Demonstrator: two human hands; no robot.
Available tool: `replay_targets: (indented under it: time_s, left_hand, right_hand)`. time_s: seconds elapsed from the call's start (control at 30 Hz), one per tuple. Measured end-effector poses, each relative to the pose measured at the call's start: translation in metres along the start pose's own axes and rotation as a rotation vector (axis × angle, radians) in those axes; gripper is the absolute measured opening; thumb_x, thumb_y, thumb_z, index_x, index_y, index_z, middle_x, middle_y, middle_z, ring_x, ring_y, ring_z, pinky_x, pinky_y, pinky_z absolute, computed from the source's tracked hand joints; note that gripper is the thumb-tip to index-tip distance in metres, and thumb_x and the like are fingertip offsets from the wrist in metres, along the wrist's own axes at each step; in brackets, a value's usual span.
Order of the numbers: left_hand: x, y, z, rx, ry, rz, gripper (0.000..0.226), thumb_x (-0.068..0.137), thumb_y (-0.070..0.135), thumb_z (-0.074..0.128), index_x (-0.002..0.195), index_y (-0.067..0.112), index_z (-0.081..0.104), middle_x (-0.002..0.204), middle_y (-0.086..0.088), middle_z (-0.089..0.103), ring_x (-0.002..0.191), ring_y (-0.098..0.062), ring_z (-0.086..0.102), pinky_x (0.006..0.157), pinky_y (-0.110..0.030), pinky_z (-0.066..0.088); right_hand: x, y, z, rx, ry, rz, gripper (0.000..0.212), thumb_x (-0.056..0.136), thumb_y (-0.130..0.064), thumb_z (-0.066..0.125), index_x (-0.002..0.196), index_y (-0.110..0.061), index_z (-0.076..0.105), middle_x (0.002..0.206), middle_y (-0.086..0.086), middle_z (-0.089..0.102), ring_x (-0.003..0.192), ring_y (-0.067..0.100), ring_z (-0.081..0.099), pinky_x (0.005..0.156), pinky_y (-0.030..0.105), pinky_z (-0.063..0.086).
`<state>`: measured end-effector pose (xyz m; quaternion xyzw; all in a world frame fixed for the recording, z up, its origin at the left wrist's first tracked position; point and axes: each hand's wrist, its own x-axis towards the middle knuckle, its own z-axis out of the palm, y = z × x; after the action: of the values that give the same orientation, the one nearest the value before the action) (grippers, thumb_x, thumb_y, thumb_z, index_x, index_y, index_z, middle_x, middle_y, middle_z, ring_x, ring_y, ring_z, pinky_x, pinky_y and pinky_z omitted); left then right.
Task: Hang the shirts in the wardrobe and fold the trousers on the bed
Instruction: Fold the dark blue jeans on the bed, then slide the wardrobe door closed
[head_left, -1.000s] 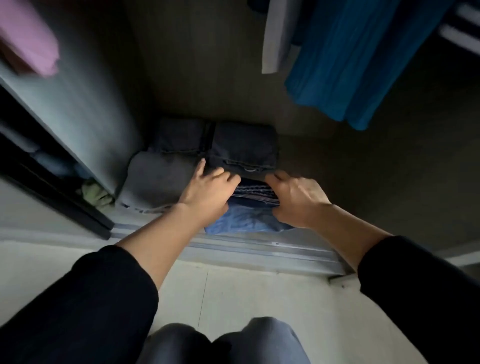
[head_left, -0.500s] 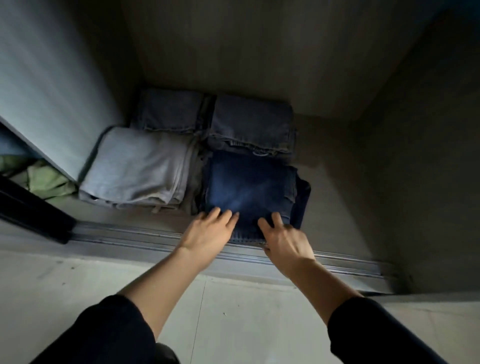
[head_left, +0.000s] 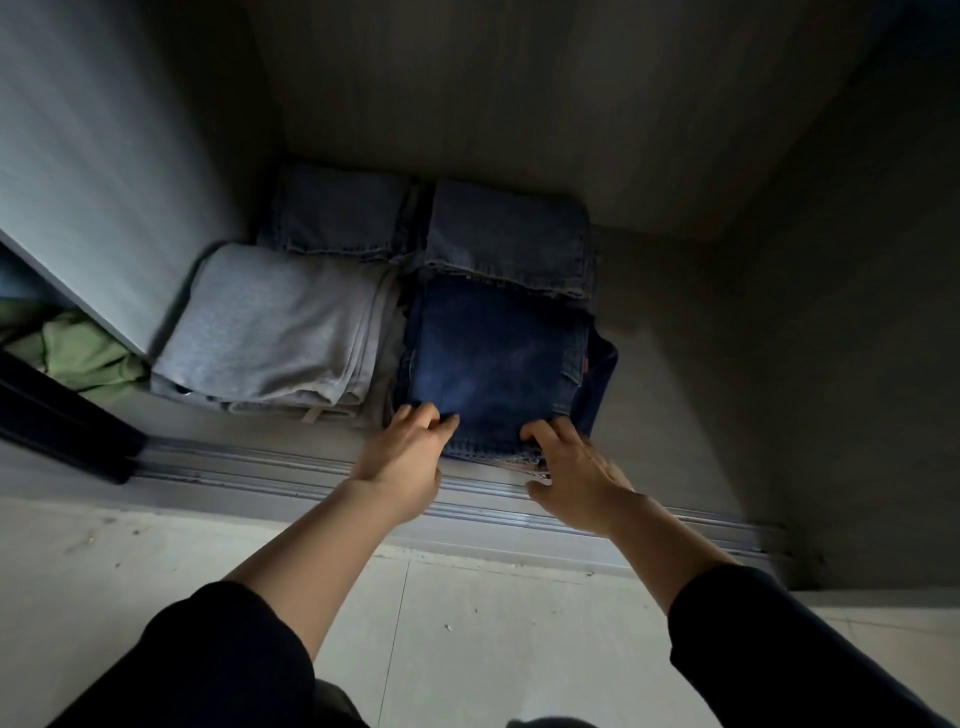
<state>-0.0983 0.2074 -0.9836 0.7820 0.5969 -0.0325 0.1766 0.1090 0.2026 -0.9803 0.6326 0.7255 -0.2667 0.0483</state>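
**Entry: folded dark blue jeans, wardrobe floor, front right**

Location: the dark blue jeans (head_left: 493, 358) lie folded on the wardrobe floor (head_left: 675, 364), their near hem just beside the sliding-door track (head_left: 260, 467). They sit directly ahead of me, beyond both hands.

Orientation: a rectangular packet with its long axis running away from me, front to back, and its short edge towards me.

Hands: my left hand (head_left: 402, 457) is at the near-left corner, fingers curled onto the hem. My right hand (head_left: 576, 473) is at the near-right corner, fingers bent over the top layer and thumb spread low towards the track. Both grip the same edge, and neither is nearer than the other. I judge that any push inward or lift would go along that long axis.

Material: heavy indigo denim, with a stitched hem, layered folds showing at the near edge and a small red tab on the right side.

Neighbours:
- Grey sweatpants (head_left: 275, 327) touch on the left. They are soft knit, folded thick.
- Two faded jeans stacks (head_left: 509, 239) lie behind. The right one overlaps the far edge of the blue pair.
- A green garment (head_left: 83, 353) sits in the next compartment, crumpled
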Motion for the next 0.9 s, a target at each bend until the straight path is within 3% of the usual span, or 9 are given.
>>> replay_targets:
  time_s: [0.13,0.4,0.63,0.77,0.9]
  left_hand:
    - [-0.012,0.009,-0.015,-0.244,-0.043,-0.096,0.056,0.091,0.017,0.049,0.145,0.025,0.036,0.146,0.006,0.035,0.133,-0.016,0.034,0.102,-0.033,0.04]
    - [-0.102,0.034,-0.127,-0.417,-0.004,-0.206,0.049,0.084,0.013,0.056,0.132,0.022,0.053,0.134,0.0,0.054,0.12,-0.018,0.051,0.096,-0.033,0.045]
    - [-0.209,0.054,-0.316,-0.43,-0.004,-0.242,0.045,0.085,0.014,0.056,0.129,0.02,0.057,0.132,-0.004,0.056,0.119,-0.021,0.053,0.096,-0.032,0.044]
    - [-0.27,0.062,-0.417,-0.475,0.059,-0.297,0.038,0.084,0.013,0.057,0.122,0.021,0.061,0.121,-0.008,0.062,0.104,-0.024,0.061,0.084,-0.028,0.046]
    - [-0.325,0.065,-0.508,-0.527,0.162,-0.348,0.039,0.083,0.011,0.059,0.122,0.017,0.062,0.118,-0.01,0.063,0.1,-0.028,0.062,0.082,-0.029,0.046]
  right_hand:
    - [-0.012,-0.01,-0.02,-0.006,-0.041,0.033,0.062,0.088,-0.024,0.058,0.143,-0.031,0.031,0.144,0.0,0.032,0.124,0.027,0.044,0.098,0.037,0.044]
    - [-0.095,-0.095,-0.113,0.046,-0.035,0.01,0.066,0.088,-0.028,0.06,0.146,-0.024,0.027,0.146,0.003,0.033,0.129,0.027,0.04,0.099,0.035,0.04]
    - [-0.209,-0.207,-0.263,0.106,-0.023,-0.012,0.065,0.087,-0.027,0.061,0.144,-0.021,0.031,0.142,0.003,0.038,0.128,0.027,0.042,0.1,0.035,0.041]
    - [-0.271,-0.275,-0.341,0.104,-0.023,-0.065,0.062,0.087,-0.026,0.06,0.142,-0.019,0.034,0.138,0.005,0.04,0.126,0.028,0.042,0.099,0.039,0.042]
    - [-0.324,-0.343,-0.413,0.076,0.008,-0.172,0.056,0.088,-0.027,0.059,0.139,-0.02,0.036,0.135,0.004,0.041,0.124,0.027,0.042,0.095,0.04,0.044]
